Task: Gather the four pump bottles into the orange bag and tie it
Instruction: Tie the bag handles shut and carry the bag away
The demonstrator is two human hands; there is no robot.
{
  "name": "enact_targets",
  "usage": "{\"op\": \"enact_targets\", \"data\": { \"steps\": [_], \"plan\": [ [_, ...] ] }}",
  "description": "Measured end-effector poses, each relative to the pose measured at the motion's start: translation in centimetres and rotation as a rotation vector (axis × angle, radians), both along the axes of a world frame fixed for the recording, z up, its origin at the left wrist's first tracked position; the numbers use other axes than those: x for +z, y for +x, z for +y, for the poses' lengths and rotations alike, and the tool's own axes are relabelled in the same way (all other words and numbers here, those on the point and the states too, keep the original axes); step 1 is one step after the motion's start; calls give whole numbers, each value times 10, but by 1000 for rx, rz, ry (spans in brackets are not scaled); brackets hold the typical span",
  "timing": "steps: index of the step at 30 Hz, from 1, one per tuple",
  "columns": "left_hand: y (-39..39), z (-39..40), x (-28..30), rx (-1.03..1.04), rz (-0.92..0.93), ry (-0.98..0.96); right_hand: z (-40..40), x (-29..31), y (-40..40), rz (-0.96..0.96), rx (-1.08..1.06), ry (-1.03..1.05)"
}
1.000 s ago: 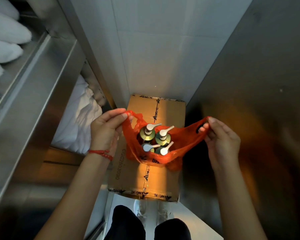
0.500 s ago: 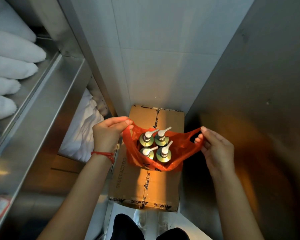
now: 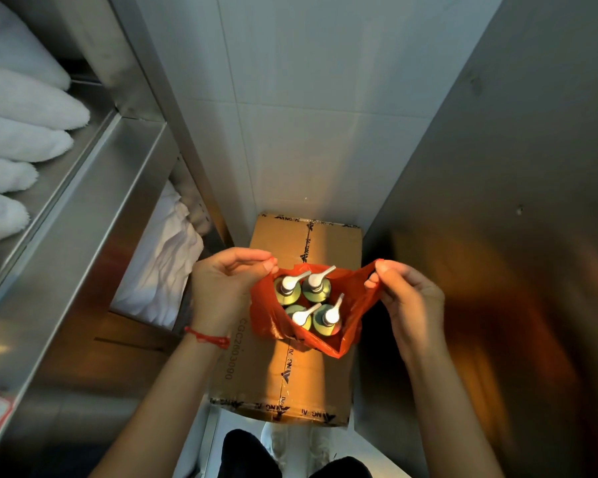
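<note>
Orange bag (image 3: 347, 334) sits on a taped cardboard box (image 3: 256, 367), my arms reaching down on either side. Its mouth gapes, four pump bottles (image 3: 308, 301) upright inside. My left hand (image 3: 221, 288) pinches the left handle, my right hand (image 3: 409, 298) pinches the right handle.

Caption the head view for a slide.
Left hand and right hand pinch orange bag handles around four pump bottles.

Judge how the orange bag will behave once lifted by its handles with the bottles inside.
The orange bag looks thin and crinkled, so it will likely sag around the four pump bottles. The upright bottles may lean together. Both handles are pinched by the left hand and right hand.
</note>
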State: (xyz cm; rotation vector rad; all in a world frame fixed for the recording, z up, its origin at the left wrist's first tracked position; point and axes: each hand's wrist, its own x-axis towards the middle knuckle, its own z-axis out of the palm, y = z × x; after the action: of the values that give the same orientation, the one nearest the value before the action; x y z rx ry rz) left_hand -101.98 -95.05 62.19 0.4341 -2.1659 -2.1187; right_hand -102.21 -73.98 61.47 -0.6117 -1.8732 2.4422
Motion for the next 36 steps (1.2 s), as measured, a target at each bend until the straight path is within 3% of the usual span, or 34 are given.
{"op": "enact_targets", "data": {
  "steps": [5,13,20,31,36],
  "plan": [
    [-13,16,-12,-90,10,-76,-18,-7,-11,-21,135,111],
    [-41,16,-25,-168,114,-272,-39,-13,-35,110,224,259],
    [-60,6,-43,-106,109,-364,-43,-23,-46,118,207,269],
    [-47,-31,-56,3,81,-227,-37,-31,-51,99,175,255],
    [-51,-38,-60,-106,92,-434,-36,-33,-50,103,168,265]
  ]
}}
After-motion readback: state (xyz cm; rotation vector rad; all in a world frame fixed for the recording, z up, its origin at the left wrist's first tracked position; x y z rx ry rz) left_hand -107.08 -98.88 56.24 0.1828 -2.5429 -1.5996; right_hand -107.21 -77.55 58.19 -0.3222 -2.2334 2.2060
